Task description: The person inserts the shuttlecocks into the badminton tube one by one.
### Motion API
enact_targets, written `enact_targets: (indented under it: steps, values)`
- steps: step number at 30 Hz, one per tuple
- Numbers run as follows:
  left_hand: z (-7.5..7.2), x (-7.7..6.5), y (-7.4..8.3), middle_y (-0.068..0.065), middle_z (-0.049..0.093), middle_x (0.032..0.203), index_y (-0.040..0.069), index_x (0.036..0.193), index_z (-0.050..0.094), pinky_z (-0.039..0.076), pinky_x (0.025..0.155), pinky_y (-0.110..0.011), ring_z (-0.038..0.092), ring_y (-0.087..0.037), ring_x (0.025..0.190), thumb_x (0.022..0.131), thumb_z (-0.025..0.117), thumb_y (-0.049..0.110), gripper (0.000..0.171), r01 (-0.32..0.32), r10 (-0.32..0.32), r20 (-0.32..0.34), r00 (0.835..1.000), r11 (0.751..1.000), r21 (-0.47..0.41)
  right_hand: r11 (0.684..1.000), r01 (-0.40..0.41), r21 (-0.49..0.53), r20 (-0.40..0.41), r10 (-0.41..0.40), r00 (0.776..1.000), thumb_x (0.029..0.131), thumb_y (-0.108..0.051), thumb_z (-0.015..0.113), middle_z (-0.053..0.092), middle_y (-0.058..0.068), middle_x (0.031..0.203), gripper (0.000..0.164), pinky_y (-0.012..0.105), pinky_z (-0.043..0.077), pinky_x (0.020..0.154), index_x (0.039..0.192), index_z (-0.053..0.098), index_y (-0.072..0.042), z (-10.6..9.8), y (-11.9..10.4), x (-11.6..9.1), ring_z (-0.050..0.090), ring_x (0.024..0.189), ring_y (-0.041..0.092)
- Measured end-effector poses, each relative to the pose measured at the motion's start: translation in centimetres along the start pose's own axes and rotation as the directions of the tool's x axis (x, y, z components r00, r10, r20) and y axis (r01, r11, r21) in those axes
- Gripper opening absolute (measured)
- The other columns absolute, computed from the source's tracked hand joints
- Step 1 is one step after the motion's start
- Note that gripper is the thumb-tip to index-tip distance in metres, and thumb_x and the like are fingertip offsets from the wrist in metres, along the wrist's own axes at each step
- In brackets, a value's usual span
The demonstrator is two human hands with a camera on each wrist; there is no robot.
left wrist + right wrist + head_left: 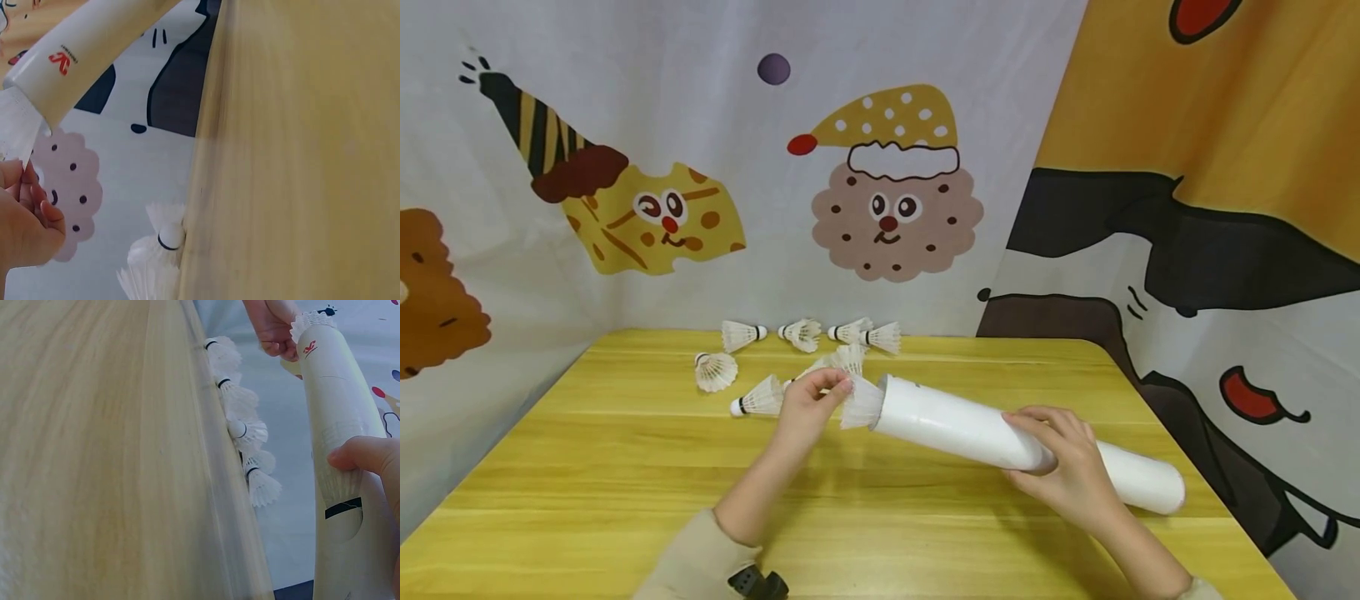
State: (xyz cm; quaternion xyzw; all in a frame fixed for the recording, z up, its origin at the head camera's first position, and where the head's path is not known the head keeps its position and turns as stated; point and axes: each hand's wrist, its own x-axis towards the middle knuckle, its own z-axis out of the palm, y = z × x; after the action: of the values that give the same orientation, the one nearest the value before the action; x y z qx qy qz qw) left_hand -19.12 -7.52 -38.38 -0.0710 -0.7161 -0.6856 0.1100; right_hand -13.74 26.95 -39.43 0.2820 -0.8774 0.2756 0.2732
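Currently your left hand (811, 402) pinches shuttlecock (861, 406) at ten-o'clock mouth of tube (955, 421); right hand (1066, 462) grips tube. Best keep both aligned.

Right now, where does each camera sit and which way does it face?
Head: on the head, facing forward and down at table, tube and shuttlecocks; left hand, right hand, forearms show.
Left wrist: on that wrist, facing tube and backdrop; left hand shows.
Right wrist: on that wrist, facing along the tube; both hands show.
Wrist views share the tube's red mark.
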Motion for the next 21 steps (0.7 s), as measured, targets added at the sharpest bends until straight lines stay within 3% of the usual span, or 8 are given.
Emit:
enact_targets:
  steps: [14,21]
  values:
    - [1.4,-0.5,0.1,-0.003,0.064,0.078,0.001,0.086,0.071,0.040,0.058,-0.021,0.050,-0.014,0.067,0.086,0.072,0.006,0.005,-0.128,0.125,0.068,0.990,0.991,0.040,1.000,0.008,0.013,0.002,-0.008,1.000,0.062,-0.025,0.086,0.058,0.000,0.120,0.063,0.038,0.027,0.087,0.122,0.066,-0.020,0.1,-0.1,0.1,0.046,0.112,0.020]
    - [1.7,-0.5,0.0,-0.002,0.064,0.074,0.002,0.083,0.073,0.036,0.057,-0.022,0.046,-0.014,0.064,0.084,0.073,0.007,0.006,-0.222,0.216,0.097,0.971,0.974,0.046,1.000,0.019,0.018,-0.003,-0.019,1.000,0.061,-0.024,0.087,0.058,0.000,0.120,0.063,0.036,0.026,0.087,0.121,0.067,-0.020,0.1,-0.1,0.0,0.046,0.112,0.020]
